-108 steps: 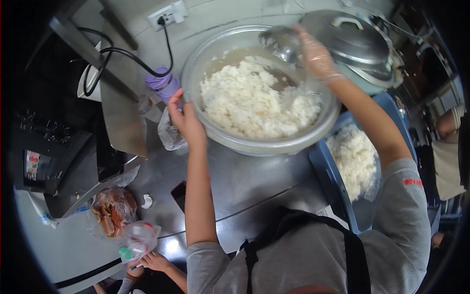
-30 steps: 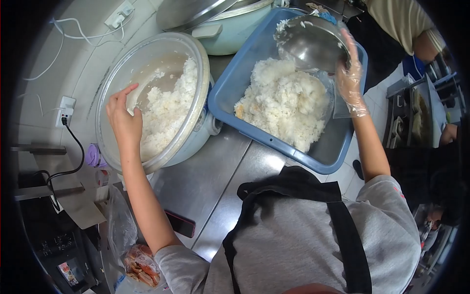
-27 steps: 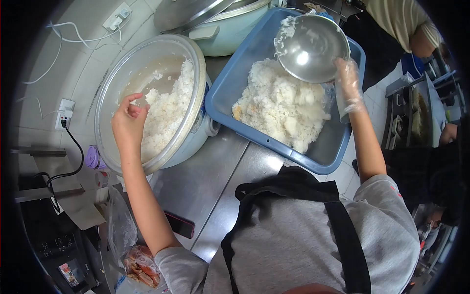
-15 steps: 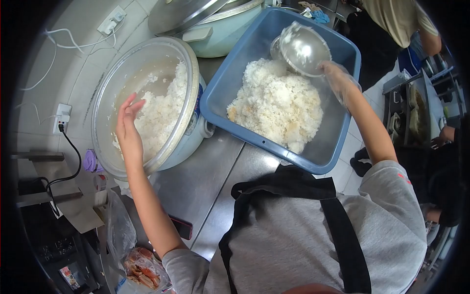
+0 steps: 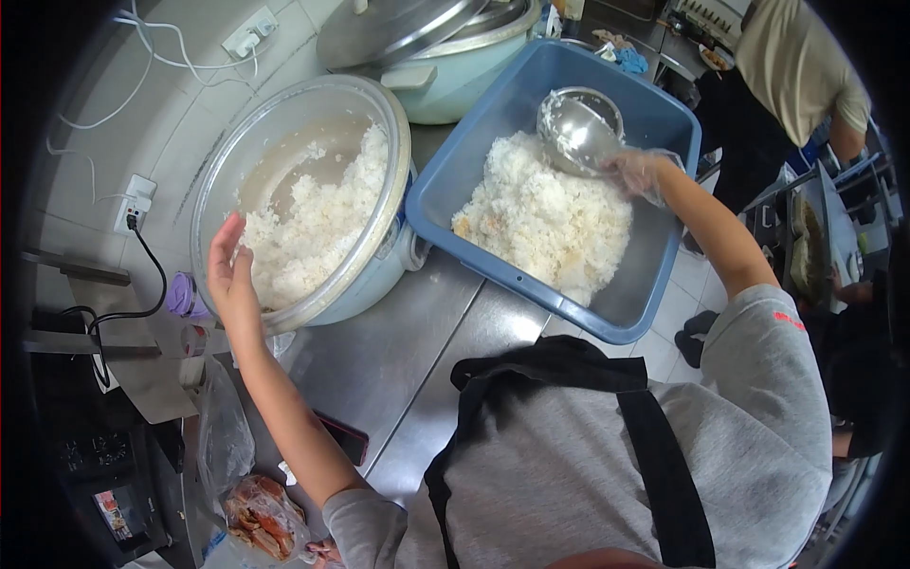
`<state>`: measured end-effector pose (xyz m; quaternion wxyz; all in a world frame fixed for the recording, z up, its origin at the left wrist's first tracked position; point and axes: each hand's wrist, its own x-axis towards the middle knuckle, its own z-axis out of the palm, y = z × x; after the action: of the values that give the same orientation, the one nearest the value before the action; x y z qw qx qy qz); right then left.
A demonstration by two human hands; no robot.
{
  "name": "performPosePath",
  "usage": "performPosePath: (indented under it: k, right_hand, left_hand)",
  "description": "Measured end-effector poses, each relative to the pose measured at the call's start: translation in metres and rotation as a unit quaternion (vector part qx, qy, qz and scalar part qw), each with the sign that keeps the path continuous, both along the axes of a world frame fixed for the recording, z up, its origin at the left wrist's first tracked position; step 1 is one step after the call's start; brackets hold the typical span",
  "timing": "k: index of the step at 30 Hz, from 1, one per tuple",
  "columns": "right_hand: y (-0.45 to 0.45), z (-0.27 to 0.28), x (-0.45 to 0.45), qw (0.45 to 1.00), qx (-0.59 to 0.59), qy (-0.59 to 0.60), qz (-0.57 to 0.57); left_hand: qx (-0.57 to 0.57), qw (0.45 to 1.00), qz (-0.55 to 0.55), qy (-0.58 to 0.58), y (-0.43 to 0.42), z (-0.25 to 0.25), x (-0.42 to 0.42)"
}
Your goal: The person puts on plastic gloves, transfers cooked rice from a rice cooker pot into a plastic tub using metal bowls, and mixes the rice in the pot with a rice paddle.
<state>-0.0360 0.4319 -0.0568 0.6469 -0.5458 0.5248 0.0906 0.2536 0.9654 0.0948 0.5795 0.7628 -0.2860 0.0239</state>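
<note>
My right hand [image 5: 637, 173], in a clear plastic glove, grips the rim of a round steel bowl [image 5: 580, 128]. Grains cling to the bowl, which is tilted against the heap of white rice [image 5: 555, 223] in a blue plastic tub [image 5: 455, 248]. A few yellowish-brown patches show in that heap. On the left, my left hand [image 5: 234, 284] is at the near-left rim of a large rice cooker [image 5: 403, 204], its fingers raised and apart, holding nothing. Inside the cooker, more rice [image 5: 327, 223] is piled toward the right, with bare pot wall showing behind.
Behind stands a second cooker [image 5: 464, 90] with a steel lid [image 5: 393, 33] leaning on it. A phone [image 5: 343, 439] lies on the steel counter [image 5: 379, 370] near my left arm, beside a plastic bag of reddish-brown food [image 5: 263, 517]. Another person [image 5: 791, 71] stands at the upper right.
The bowl has come down and left onto the rice, turning as it went. My left hand has drawn back from over the cooker's opening toward its rim. The whole view has shifted slightly.
</note>
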Motion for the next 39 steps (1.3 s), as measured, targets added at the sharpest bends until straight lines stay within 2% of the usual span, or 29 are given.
performPosePath:
  k: [2, 3, 4, 6, 7, 8, 10, 12, 15, 17, 18, 19, 20, 21, 22, 23, 24, 25, 26, 27, 28, 30, 32, 33, 35, 37, 38, 39]
  right_hand:
    - [-0.016, -0.020, -0.001, 0.997, -0.007, -0.038, 0.065]
    - [-0.044, -0.051, -0.001, 0.992, -0.093, -0.060, 0.057]
    - [-0.046, -0.043, 0.003, 0.991, -0.100, -0.063, 0.060]
    - [-0.034, -0.014, -0.004, 0.974, -0.208, -0.013, 0.093]
    - [0.005, 0.043, 0.001, 0.958, -0.260, 0.097, 0.074]
    - [0.009, 0.068, -0.003, 0.957, -0.263, 0.095, 0.074]
    - [0.015, 0.093, -0.013, 0.951, -0.254, -0.170, 0.040]
    - [0.005, 0.127, -0.014, 0.940, -0.222, -0.256, 0.028]
    - [-0.004, 0.165, -0.013, 0.938, -0.220, -0.267, -0.025]
    - [-0.008, 0.173, -0.012, 0.894, -0.372, -0.248, 0.018]
    - [-0.031, 0.161, -0.015, 0.894, -0.373, -0.247, 0.021]
    - [-0.070, 0.136, -0.023, 0.773, -0.546, -0.274, 0.173]
    - [-0.088, 0.123, -0.019, 0.597, -0.680, -0.287, 0.315]
    - [-0.070, 0.135, -0.007, 0.592, -0.675, -0.295, 0.326]
    - [-0.050, 0.149, -0.003, 0.692, -0.650, -0.140, 0.281]
    - [-0.029, 0.160, 0.003, 0.764, -0.604, 0.023, 0.226]
    - [-0.020, 0.164, 0.008, 0.717, -0.658, 0.047, 0.225]
    - [-0.018, 0.169, 0.011, 0.665, -0.710, 0.068, 0.221]
    - [-0.018, 0.178, 0.015, 0.625, -0.752, 0.045, 0.205]
    - [-0.017, 0.188, 0.022, 0.585, -0.789, 0.017, 0.188]
    - [-0.007, 0.206, 0.034, 0.590, -0.788, 0.046, 0.169]
    - [0.010, 0.237, 0.053, 0.509, -0.840, 0.016, 0.188]
    - [0.023, 0.264, 0.074, 0.590, -0.762, -0.084, 0.255]
    - [0.032, 0.277, 0.089, 0.585, -0.764, -0.088, 0.258]
    - [0.059, 0.291, 0.128, 0.561, -0.733, -0.149, 0.355]
    - [0.102, 0.274, 0.186, 0.447, -0.783, -0.263, 0.343]
    - [0.093, 0.249, 0.227, 0.465, -0.747, -0.332, 0.338]
    - [0.199, 0.263, 0.241, 0.664, -0.538, -0.404, 0.326]
  left_hand:
    - [-0.007, 1.000, 0.016, -0.001, 0.005, -0.001, 0.000]
    - [-0.004, 0.999, 0.032, 0.003, 0.010, -0.002, -0.001]
    - [-0.011, 0.999, 0.035, 0.000, 0.013, -0.002, -0.002]
    - [0.014, 0.997, 0.068, -0.027, 0.021, -0.003, -0.004]
    - [0.009, 0.997, 0.070, -0.029, 0.026, -0.002, -0.004]
    - [0.001, 0.996, 0.085, -0.025, 0.031, -0.002, -0.004]
    - [-0.002, 0.995, 0.100, -0.015, 0.043, -0.005, 0.000]
    - [-0.024, 0.991, 0.127, -0.037, 0.054, -0.012, 0.010]
    - [-0.034, 0.989, 0.131, -0.054, 0.054, -0.018, 0.015]
    - [-0.032, 0.987, 0.142, -0.063, 0.055, -0.024, 0.017]
    - [0.035, 0.977, 0.167, -0.131, 0.057, -0.031, 0.022]
    - [0.103, 0.956, 0.193, -0.197, 0.061, -0.037, 0.025]
    - [0.104, 0.954, 0.203, -0.193, 0.063, -0.042, 0.026]
    - [0.120, 0.938, 0.231, -0.230, 0.064, -0.046, 0.026]
    - [0.138, 0.918, 0.259, -0.265, 0.067, -0.049, 0.026]
    - [0.100, 0.923, 0.279, -0.246, 0.066, -0.052, 0.024]
    - [0.100, 0.920, 0.293, -0.242, 0.067, -0.057, 0.027]
    - [0.046, 0.931, 0.304, -0.198, 0.068, -0.064, 0.032]
    - [-0.009, 0.936, 0.316, -0.156, 0.071, -0.069, 0.036]
    - [-0.007, 0.930, 0.334, -0.155, 0.070, -0.070, 0.037]
    - [-0.047, 0.928, 0.343, -0.138, 0.066, -0.070, 0.034]
    - [-0.086, 0.919, 0.364, -0.124, 0.066, -0.070, 0.031]
    - [-0.148, 0.934, 0.311, -0.097, 0.063, -0.072, 0.032]
    - [-0.152, 0.931, 0.317, -0.097, 0.062, -0.074, 0.035]
    - [-0.145, 0.937, 0.297, -0.113, 0.065, -0.077, 0.038]
    - [-0.136, 0.938, 0.297, -0.116, 0.066, -0.073, 0.034]
    - [-0.128, 0.941, 0.291, -0.118, 0.067, -0.072, 0.033]
    - [-0.119, 0.942, 0.293, -0.114, 0.067, -0.073, 0.033]
